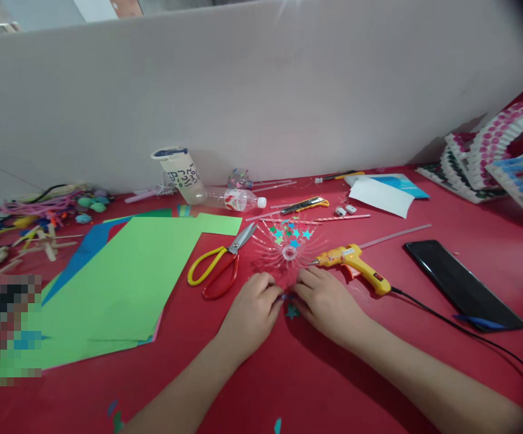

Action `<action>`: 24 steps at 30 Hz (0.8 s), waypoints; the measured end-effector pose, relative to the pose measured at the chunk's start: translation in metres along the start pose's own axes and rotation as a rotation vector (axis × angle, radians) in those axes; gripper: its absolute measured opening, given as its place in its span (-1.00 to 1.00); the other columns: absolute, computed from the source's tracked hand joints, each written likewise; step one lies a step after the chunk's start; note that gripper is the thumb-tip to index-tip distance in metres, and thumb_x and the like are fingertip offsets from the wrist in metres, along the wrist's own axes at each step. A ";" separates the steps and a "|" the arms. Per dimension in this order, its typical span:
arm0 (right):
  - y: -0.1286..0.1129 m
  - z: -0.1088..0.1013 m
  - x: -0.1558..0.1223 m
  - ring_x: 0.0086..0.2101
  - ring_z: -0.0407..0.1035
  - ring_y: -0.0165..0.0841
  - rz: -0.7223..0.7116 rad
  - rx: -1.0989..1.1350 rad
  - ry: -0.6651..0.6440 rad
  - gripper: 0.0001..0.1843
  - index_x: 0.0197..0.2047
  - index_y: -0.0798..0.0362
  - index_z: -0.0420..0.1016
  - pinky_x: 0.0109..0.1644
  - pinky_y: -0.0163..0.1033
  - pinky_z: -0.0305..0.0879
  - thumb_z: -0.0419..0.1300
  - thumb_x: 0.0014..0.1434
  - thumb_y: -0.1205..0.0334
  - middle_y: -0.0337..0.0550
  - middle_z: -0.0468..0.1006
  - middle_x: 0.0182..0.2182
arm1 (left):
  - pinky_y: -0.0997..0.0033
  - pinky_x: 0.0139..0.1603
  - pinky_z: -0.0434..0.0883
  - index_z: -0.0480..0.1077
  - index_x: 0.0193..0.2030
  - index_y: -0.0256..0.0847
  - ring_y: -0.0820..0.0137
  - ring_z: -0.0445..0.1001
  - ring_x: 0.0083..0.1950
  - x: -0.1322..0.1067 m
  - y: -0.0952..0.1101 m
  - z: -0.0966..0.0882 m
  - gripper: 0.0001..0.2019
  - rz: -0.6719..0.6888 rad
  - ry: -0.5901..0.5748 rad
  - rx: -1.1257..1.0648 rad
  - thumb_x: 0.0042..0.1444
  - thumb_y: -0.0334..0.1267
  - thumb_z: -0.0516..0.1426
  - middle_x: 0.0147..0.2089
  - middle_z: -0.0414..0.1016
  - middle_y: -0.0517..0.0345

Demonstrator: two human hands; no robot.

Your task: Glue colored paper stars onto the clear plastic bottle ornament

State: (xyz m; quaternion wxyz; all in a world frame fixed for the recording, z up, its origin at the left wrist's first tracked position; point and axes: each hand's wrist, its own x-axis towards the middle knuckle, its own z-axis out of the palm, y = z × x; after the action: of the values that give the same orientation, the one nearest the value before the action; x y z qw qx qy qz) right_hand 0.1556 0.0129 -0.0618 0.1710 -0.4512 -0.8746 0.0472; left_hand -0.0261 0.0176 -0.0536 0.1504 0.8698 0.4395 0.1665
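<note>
Two grips together at the near middle of the red desk: left hand and right hand, palms down, fingertips drawn close and touching across a small bluish bit, too small to make out further. Both grips narrow, pinched on that bit from either side. Just near of the fingertips, between the two hands, a teal star flat on the desk. Just far of the fingertips, a clear plastic fan cut into splayed strips and dotted with teal, green and red stars, close to both hands but apart from them. Right of the fan and just beyond the right hand, a yellow glue gun, nozzle pointing left, black cord trailing off to the right. Left of the fan, scissors with one yellow and one red handle loop, blades toward the fan. Farther left, green paper sheets lying over blue ones. At the far side, a pale cup with dark squiggly print, not readable, and beside it a clear bottle on its side, red and white label, lettering too small to read. Right of the glue gun, a dark phone face up, no writing legible on it
</note>
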 end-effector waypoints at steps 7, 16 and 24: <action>-0.003 0.002 0.000 -0.29 0.25 -0.26 0.008 -0.009 0.008 -0.94 -0.36 0.11 0.45 -0.20 -0.18 0.18 0.16 0.12 0.42 -0.10 0.44 -0.37 | 0.26 -0.08 0.30 0.41 -0.23 -0.25 0.29 0.31 -0.14 0.001 0.001 0.002 -0.82 0.002 -0.037 0.038 0.19 -0.41 -0.01 -0.20 0.36 0.03; -0.006 0.003 0.003 -0.26 0.22 -0.26 -0.040 -0.008 0.053 -0.92 -0.32 0.10 0.44 -0.18 -0.18 0.17 0.12 0.17 0.39 -0.10 0.43 -0.32 | 0.28 -0.09 0.31 0.39 -0.23 -0.24 0.30 0.32 -0.16 0.001 0.001 -0.003 -0.82 -0.074 0.039 -0.015 0.17 -0.44 -0.02 -0.22 0.35 0.05; -0.005 0.016 0.005 -0.31 0.22 -0.26 -0.089 0.022 0.080 -0.89 -0.34 0.12 0.45 -0.20 -0.14 0.16 0.11 0.15 0.46 -0.07 0.43 -0.35 | 0.26 -0.08 0.32 0.40 -0.22 -0.21 0.29 0.33 -0.14 0.000 0.003 -0.005 -0.82 -0.114 0.056 -0.069 0.17 -0.40 -0.03 -0.22 0.36 0.05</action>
State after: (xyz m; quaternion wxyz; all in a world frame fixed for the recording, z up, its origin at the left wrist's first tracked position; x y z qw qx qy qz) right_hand 0.1444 0.0150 -0.0741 0.2127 -0.4112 -0.8858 0.0313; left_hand -0.0259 0.0168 -0.0475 0.1774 0.8326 0.4862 0.1971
